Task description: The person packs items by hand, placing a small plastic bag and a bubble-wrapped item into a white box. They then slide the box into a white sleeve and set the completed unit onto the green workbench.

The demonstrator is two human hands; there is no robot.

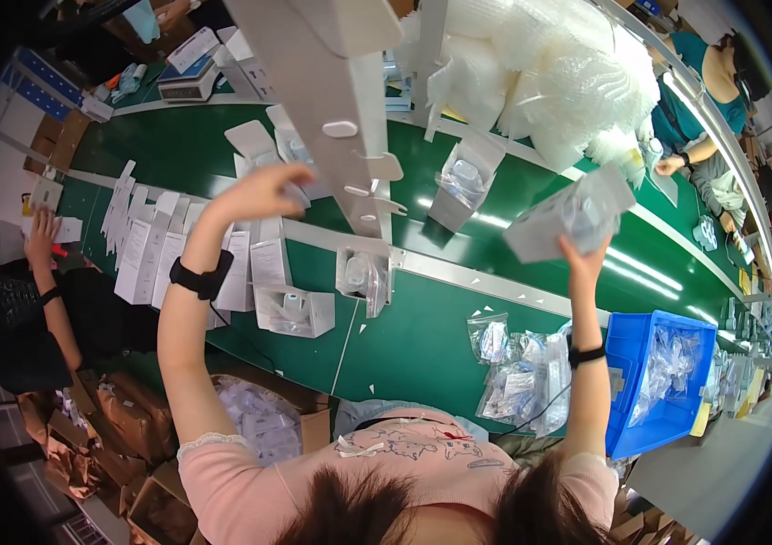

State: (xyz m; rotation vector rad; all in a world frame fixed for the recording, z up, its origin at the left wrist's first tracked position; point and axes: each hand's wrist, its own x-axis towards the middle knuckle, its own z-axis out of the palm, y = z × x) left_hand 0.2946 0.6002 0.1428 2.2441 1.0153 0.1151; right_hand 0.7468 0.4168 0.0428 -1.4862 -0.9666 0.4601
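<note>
My right hand [586, 257] is raised at the right over the green conveyor belt, gripping an open white box [531, 227] with a device in a clear bag inside. The box is tilted, its flap standing up. My left hand [268, 193] reaches over the belt at the left, slightly blurred, fingers apart and nothing seen in them. Beside it are open white boxes [250, 143], partly hidden by the hand and a grey post. Another open box [450, 211] with a bagged device stands on the belt between my hands. Two more open boxes, one centre [350, 272] and one left [321, 316], sit nearer me.
Closed white boxes [136, 263] stand in rows at the left. A grey metal post [327, 91] rises ahead. At the right lie bagged cables [518, 381] and a blue bin [618, 400] with clear bags. Bubble wrap bags [531, 73] pile up behind. Other people work at both sides.
</note>
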